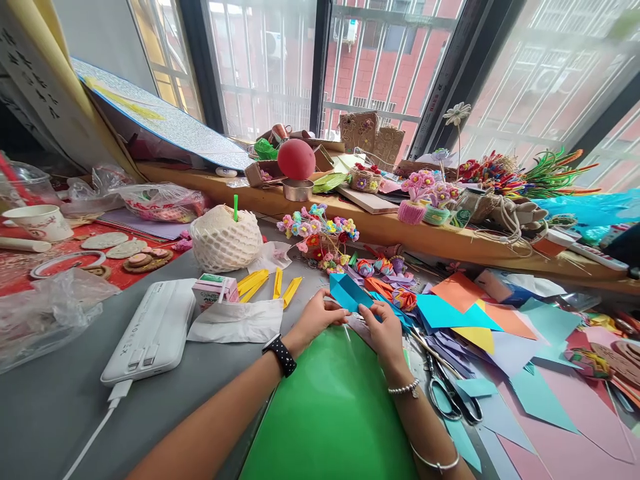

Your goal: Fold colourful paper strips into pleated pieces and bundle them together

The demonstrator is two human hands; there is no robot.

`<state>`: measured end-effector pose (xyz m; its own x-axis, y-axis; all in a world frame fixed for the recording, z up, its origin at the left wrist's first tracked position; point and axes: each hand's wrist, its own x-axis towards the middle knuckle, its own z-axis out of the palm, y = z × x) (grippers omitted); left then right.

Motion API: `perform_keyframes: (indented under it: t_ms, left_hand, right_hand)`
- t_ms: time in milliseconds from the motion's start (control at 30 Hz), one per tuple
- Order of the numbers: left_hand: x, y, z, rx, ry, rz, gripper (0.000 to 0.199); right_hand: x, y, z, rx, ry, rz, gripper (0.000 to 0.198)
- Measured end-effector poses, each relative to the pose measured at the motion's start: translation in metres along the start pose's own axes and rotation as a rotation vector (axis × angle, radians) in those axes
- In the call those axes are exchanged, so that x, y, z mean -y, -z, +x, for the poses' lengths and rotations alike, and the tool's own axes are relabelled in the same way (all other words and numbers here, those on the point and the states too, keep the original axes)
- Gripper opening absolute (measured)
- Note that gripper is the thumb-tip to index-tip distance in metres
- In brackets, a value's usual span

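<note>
A folded piece of blue paper (349,293) is held up over the far end of a glossy green board (333,407). My left hand (320,319) pinches its lower left edge between thumb and fingers. On the right side, my right hand (384,327) grips the same paper with closed fingers. Creases run across the blue sheet. Just to the right lie scissors (450,393) with dark handles, beside purple paper strips (447,350). Folded yellow paper strips (253,285) rest left of my left hand.
A white power bank (150,330) with a cable, a pink drink carton (216,291) and a netted coconut (226,240) stand to the left. Coloured paper sheets (545,400) cover the right side. Crochet flowers (320,230) sit ahead, below a wooden ledge (373,223) crowded with crafts.
</note>
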<state>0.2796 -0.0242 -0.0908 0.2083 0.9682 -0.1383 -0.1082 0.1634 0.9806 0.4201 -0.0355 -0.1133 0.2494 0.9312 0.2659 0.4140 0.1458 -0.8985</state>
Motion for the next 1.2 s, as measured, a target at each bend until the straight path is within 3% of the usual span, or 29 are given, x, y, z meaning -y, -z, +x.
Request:
perform_keyframes:
  t_ms: [500, 733, 1033, 1200]
  left_hand:
    - [0.004, 0.004, 0.001, 0.036, -0.012, -0.016, 0.037]
    - [0.008, 0.003, 0.001, 0.128, -0.099, 0.149, 0.029]
    - [0.002, 0.002, -0.001, 0.056, -0.004, 0.034, 0.028]
    - [0.002, 0.003, -0.001, 0.039, -0.037, -0.030, 0.025]
  right_hand:
    - [-0.004, 0.005, 0.003, -0.092, -0.003, 0.082, 0.032]
    - [0.006, 0.002, -0.002, 0.044, 0.005, 0.152, 0.032]
    - [0.004, 0.001, -0.001, 0.095, -0.090, 0.297, 0.027]
    - [0.000, 0.001, 0.001, 0.088, -0.018, 0.271, 0.024]
